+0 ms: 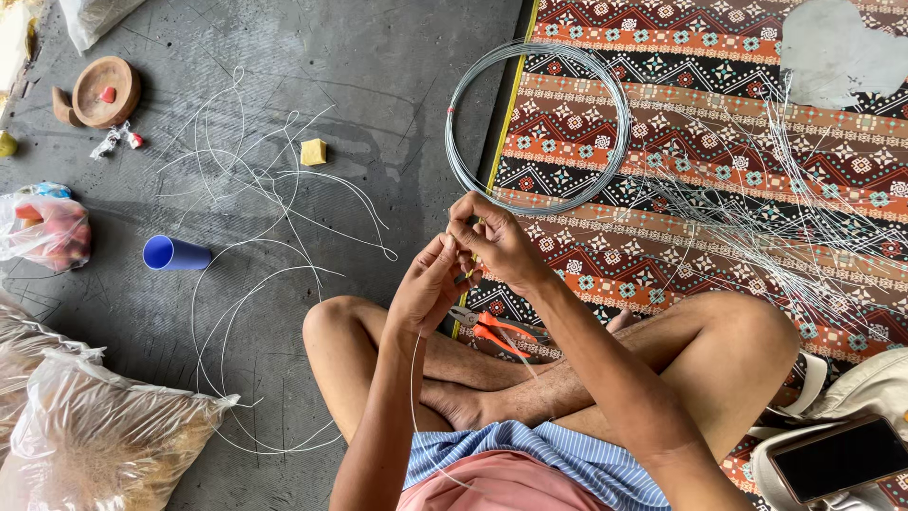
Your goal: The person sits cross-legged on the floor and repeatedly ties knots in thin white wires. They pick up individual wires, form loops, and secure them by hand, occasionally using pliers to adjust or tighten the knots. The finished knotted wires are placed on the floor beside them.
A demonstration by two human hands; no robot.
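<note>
We are pinching thin wire strand (413, 378) with left hand (427, 284), fingers clamped on it above crossed legs. Right hand (497, 241) is gripping same strand at top, fingertips together. Orange-handled pliers (492, 328) are lying just below hands. Wire coil (537, 128) is resting on patterned mat (719, 123) beyond.

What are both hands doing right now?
Left hand: closed, pinching a thin wire.
Right hand: closed, fingers pinched on the same wire.

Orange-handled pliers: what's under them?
The orange-handled pliers rest on the person's crossed legs, beside the patterned woven mat. The left hand hides the jaw tips.
</note>
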